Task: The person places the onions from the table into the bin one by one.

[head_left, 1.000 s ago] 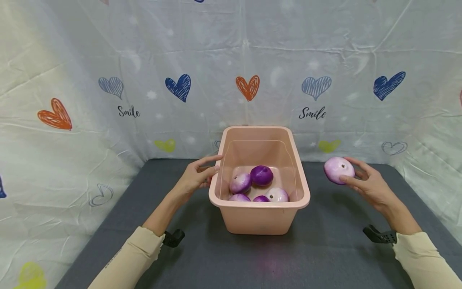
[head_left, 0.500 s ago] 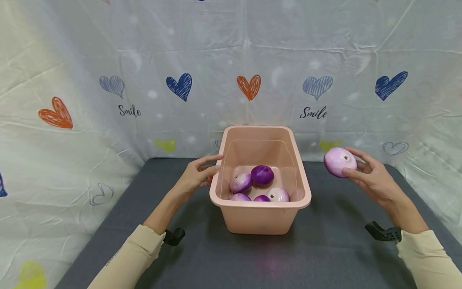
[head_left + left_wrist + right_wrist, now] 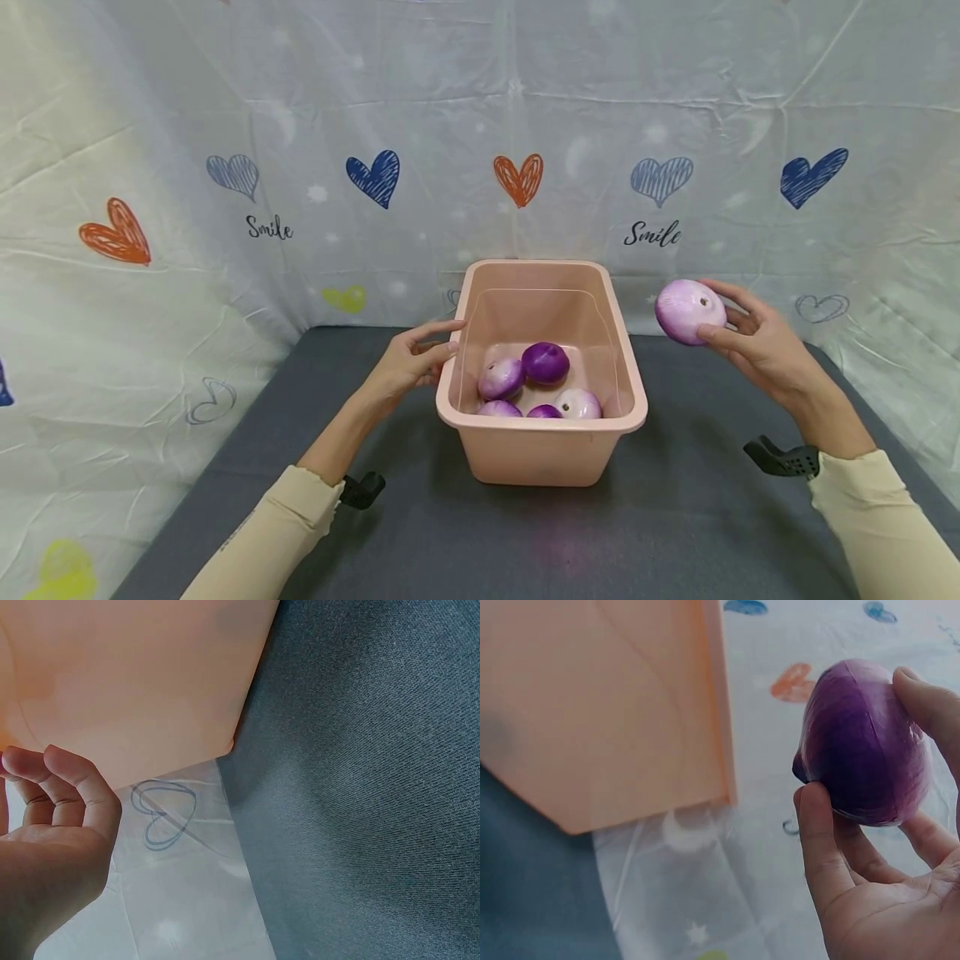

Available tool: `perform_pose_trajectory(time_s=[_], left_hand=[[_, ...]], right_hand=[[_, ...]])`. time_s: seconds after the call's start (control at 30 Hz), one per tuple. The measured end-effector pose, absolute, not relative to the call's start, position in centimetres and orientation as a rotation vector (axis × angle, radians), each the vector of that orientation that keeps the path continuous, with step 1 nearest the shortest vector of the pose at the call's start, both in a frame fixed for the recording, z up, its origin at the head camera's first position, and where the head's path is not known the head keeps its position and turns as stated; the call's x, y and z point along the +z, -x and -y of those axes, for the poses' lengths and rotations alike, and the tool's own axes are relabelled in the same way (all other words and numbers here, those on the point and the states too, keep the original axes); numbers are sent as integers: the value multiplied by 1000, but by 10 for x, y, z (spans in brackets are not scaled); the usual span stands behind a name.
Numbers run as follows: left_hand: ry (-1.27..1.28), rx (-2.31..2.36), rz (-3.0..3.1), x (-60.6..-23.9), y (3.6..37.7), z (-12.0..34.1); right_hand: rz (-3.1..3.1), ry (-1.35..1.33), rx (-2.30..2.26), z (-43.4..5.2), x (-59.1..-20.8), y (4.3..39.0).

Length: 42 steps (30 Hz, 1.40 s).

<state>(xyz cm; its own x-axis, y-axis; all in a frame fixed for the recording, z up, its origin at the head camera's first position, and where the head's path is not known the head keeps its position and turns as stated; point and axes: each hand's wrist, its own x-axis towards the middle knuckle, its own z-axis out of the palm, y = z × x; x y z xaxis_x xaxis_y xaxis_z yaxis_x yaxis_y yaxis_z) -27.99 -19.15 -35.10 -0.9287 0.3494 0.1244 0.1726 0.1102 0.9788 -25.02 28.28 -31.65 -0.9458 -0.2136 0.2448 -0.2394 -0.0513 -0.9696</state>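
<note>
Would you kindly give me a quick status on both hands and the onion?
Right hand grips onion, raised beside bin. Left hand touches bin's left rim. Path to bin unobstructed.

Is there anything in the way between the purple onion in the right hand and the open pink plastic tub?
Nothing visible. The right hand holds the purple-and-white onion in the air to the right of the pink plastic tub. The tub's top is open, with onions already inside. The left hand touches the far left rim only.

Near rim of the bin point(image 3: 540, 421) hides the lower halves of two front onions point(image 3: 498, 409) inside it. In the left wrist view, the left hand point(image 3: 45, 847) is cut off by the frame edge, thumb out of sight.
</note>
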Motion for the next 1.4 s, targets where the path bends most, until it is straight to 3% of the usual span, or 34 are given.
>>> perform_pose_trajectory(time_s=[0.83, 1.4], left_hand=[[-515, 1902, -2243, -348, 280, 193], [-532, 1922, -2230, -350, 280, 194]], right_hand=[[2274, -877, 1938, -215, -287, 272], [2264, -949, 1972, -220, -297, 271]])
